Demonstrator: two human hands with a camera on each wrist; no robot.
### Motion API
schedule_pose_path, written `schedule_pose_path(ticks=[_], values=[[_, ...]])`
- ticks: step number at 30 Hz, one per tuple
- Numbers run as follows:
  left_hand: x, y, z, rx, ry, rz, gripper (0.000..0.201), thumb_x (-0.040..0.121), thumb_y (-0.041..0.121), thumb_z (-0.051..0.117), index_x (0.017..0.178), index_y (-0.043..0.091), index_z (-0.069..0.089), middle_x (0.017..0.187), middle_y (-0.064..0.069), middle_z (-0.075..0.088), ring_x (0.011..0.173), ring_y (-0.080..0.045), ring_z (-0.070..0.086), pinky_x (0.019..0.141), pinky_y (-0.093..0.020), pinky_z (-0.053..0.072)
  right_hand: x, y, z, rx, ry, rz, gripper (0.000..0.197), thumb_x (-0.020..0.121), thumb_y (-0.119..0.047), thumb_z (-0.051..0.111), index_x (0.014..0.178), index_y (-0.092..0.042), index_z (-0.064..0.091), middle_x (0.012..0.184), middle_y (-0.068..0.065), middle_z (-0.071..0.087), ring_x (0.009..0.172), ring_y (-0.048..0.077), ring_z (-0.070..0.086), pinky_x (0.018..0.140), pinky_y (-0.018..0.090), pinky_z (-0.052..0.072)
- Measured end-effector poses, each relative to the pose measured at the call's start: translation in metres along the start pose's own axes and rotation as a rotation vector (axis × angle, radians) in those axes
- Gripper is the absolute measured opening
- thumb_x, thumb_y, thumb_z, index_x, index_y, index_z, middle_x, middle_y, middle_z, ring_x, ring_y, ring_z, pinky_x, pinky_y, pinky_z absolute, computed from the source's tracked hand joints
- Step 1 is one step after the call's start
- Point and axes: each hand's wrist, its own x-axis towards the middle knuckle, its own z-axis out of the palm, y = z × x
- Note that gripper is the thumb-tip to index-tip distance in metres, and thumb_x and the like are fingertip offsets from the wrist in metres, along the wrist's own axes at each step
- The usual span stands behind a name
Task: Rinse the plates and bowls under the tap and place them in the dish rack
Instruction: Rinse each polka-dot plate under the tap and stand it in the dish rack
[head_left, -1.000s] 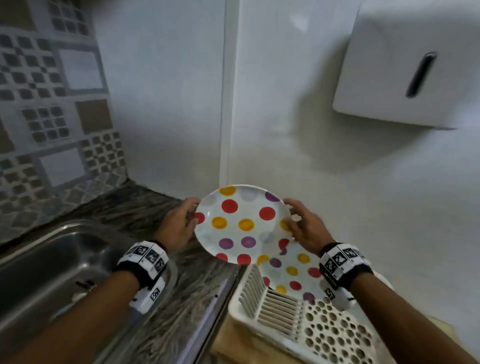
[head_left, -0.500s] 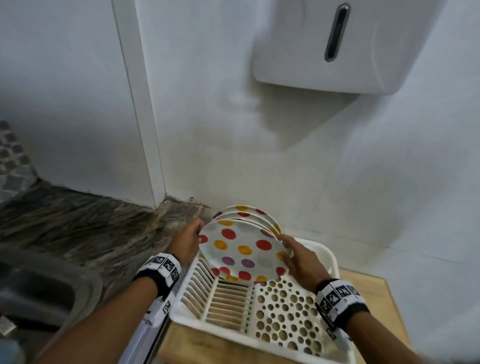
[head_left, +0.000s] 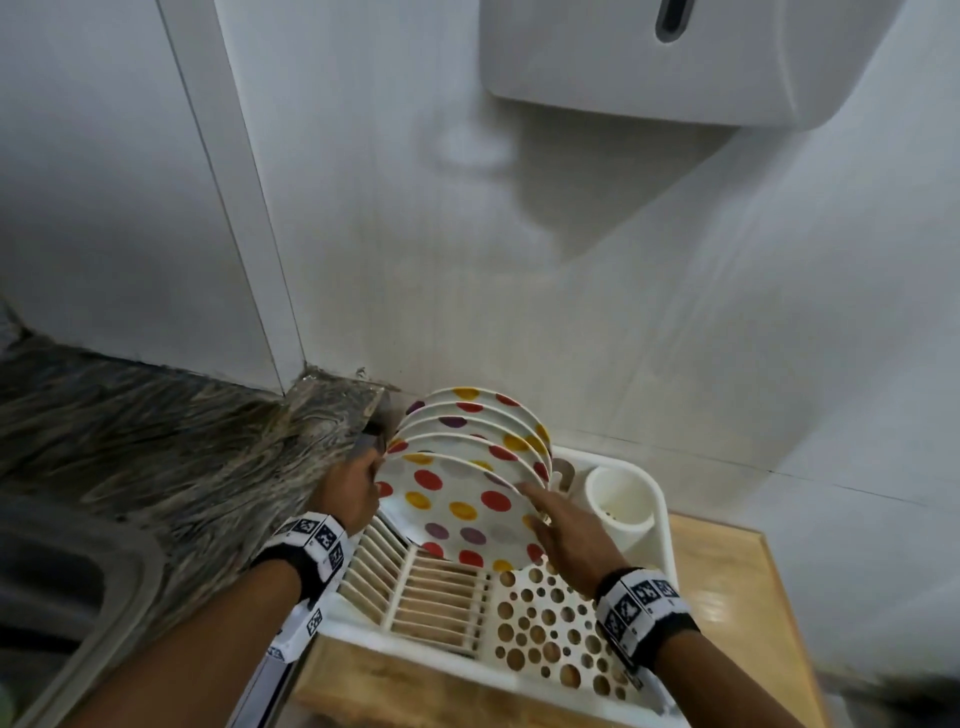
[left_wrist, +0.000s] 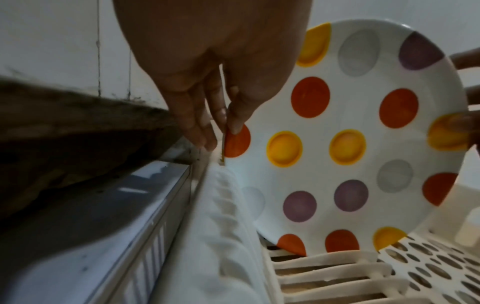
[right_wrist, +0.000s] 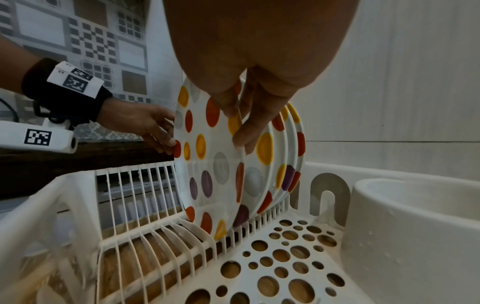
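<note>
A white plate with coloured dots (head_left: 457, 512) (left_wrist: 337, 144) (right_wrist: 215, 164) stands on edge in the slots of the white dish rack (head_left: 667, 525) (left_wrist: 324, 273) (right_wrist: 259, 267), in front of several matching plates (head_left: 467, 410) (right_wrist: 288, 152). My left hand (head_left: 371, 486) (left_wrist: 223, 135) pinches its left rim, thumb on the face and fingers behind. On the opposite rim my right hand (head_left: 535, 499) (right_wrist: 240, 131) pinches it the same way. The plate's lower edge sits between the rack's ribs.
A white cutlery cup (head_left: 618, 499) (right_wrist: 402, 226) fills the rack's far right corner. The rack rests on a wooden board (head_left: 727, 597). A dark stone counter (head_left: 182, 457) and steel sink (head_left: 78, 597) lie left. A towel dispenser (head_left: 649, 57) hangs on the wall above.
Both hands carried the plate from above the counter rightward and down into the rack, where it now stands in front of the other plates. The view swung from the sink to the rack.
</note>
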Motion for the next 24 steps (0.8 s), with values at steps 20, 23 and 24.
schedule_pose_path(ticks=[20, 23, 24], values=[[-0.003, 0.011, -0.018, -0.07, -0.045, -0.049, 0.011, 0.083, 0.017, 0.061, 0.074, 0.011, 0.066, 0.083, -0.009, 0.068, 0.084, -0.029, 0.063, 0.076, -0.034, 0.052, 0.002, 0.004, -0.005, 0.009, -0.004, 0.004, 0.035, 0.097, -0.035, 0.044, 0.131, -0.044, 0.044, 0.124, -0.009, 0.062, 0.106, 0.008, 0.059, 0.096, 0.036, 0.05], [-0.008, 0.009, -0.025, 0.001, -0.135, -0.096, 0.022, 0.085, 0.023, 0.055, 0.079, 0.014, 0.074, 0.095, -0.011, 0.071, 0.092, -0.031, 0.064, 0.083, -0.034, 0.052, 0.005, -0.002, -0.008, -0.059, 0.044, 0.036, 0.043, 0.093, -0.039, 0.052, 0.135, -0.038, 0.041, 0.125, -0.006, 0.061, 0.105, 0.009, 0.06, 0.093, 0.034, 0.051], [-0.01, 0.007, -0.028, -0.005, -0.137, -0.095, 0.02, 0.082, 0.025, 0.054, 0.075, 0.02, 0.072, 0.099, -0.01, 0.071, 0.094, -0.03, 0.063, 0.083, -0.032, 0.052, 0.006, -0.004, -0.01, -0.077, 0.084, 0.037, 0.046, 0.091, -0.042, 0.054, 0.135, -0.037, 0.041, 0.124, -0.006, 0.061, 0.105, 0.01, 0.061, 0.092, 0.035, 0.052]])
